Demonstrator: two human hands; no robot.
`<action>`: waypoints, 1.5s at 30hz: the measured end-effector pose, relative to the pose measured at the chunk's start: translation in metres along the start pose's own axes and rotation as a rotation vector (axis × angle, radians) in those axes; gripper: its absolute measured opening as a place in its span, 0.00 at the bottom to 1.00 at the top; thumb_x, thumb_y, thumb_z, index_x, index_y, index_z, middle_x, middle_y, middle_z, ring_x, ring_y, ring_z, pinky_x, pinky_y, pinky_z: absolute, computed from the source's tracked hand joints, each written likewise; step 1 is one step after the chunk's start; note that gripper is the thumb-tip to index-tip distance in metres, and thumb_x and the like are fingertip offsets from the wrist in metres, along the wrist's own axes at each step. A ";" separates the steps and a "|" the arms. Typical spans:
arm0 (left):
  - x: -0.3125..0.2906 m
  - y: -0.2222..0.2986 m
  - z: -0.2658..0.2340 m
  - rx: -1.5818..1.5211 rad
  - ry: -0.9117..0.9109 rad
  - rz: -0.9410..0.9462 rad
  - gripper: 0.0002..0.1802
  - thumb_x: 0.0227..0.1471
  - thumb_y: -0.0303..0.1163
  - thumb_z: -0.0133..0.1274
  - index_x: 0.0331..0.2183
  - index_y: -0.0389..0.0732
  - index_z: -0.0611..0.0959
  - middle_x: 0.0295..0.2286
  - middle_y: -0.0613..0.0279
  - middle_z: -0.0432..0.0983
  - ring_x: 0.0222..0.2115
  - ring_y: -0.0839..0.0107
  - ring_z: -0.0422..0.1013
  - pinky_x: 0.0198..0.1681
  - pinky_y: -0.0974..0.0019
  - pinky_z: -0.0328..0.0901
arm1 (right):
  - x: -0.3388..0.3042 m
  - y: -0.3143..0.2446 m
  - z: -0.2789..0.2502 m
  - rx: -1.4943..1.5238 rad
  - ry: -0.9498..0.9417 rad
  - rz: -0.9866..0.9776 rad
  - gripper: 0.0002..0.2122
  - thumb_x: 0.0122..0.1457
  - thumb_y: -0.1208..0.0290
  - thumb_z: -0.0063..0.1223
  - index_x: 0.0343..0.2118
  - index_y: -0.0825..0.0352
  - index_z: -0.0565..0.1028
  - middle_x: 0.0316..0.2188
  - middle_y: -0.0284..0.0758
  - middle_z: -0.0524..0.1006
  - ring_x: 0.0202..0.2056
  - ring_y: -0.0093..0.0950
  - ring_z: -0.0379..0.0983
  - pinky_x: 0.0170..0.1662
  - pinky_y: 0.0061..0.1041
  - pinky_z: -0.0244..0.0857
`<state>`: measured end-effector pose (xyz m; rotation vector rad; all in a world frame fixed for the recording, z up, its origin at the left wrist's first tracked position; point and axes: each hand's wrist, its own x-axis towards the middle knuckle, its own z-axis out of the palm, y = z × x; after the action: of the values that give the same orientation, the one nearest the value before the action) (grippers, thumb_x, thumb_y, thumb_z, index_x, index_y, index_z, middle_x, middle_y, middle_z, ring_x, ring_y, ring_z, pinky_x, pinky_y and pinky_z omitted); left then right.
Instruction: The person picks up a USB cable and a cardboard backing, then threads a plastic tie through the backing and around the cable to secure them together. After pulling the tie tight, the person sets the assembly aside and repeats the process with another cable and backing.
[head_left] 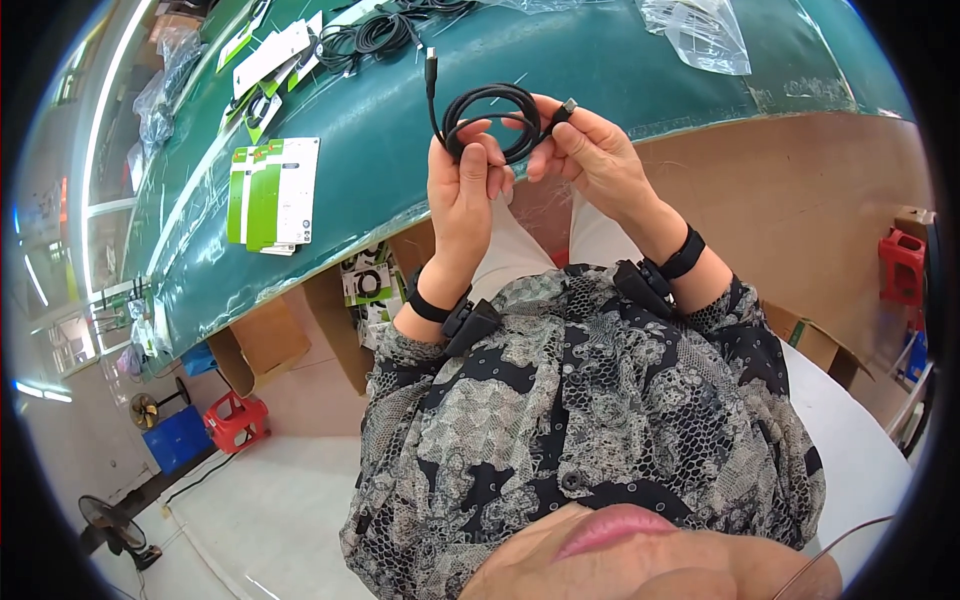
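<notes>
A coiled black cable is held up in front of me, over the near edge of the green table. My left hand is closed around the left side of the coil, thumb on top. One connector sticks up from the coil beyond that hand. The other plug, with a metal tip, is pinched between thumb and fingers of my right hand at the right of the coil. Some fingers of both hands are hidden behind the cable.
A stack of green-and-white cards lies on the green table at left. Farther back are more black cables, loose cards and clear plastic bags. Below the table stands a cardboard box with packaged goods. Red stools stand on the floor.
</notes>
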<state>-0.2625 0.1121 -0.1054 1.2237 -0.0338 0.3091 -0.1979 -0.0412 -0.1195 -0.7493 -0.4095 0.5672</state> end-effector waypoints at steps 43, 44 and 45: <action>0.032 0.041 -0.027 1.348 -0.517 1.097 0.18 0.34 0.24 0.55 0.34 0.44 0.80 0.35 0.65 0.67 0.33 0.67 0.67 0.38 0.64 0.69 | 0.012 -0.038 -0.011 -0.214 -0.169 0.366 0.11 0.49 0.69 0.62 0.31 0.66 0.71 0.27 0.24 0.66 0.22 0.13 0.58 0.24 0.12 0.54; 0.034 0.045 -0.031 1.334 -0.589 1.070 0.16 0.35 0.24 0.55 0.33 0.43 0.79 0.35 0.65 0.67 0.33 0.67 0.67 0.39 0.64 0.69 | 0.011 -0.035 -0.010 -0.256 -0.123 0.400 0.10 0.51 0.69 0.60 0.31 0.66 0.71 0.27 0.24 0.66 0.22 0.12 0.57 0.24 0.12 0.53; 0.035 0.053 -0.040 1.350 -0.647 1.042 0.14 0.35 0.24 0.55 0.32 0.43 0.78 0.35 0.65 0.67 0.34 0.67 0.67 0.40 0.65 0.68 | 0.015 -0.029 -0.009 -0.293 -0.109 0.430 0.09 0.52 0.68 0.59 0.31 0.65 0.71 0.27 0.24 0.66 0.22 0.12 0.57 0.23 0.12 0.53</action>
<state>-0.2474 0.1730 -0.0636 2.5462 -1.2190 0.8973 -0.1713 -0.0538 -0.1019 -1.1032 -0.4405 0.9679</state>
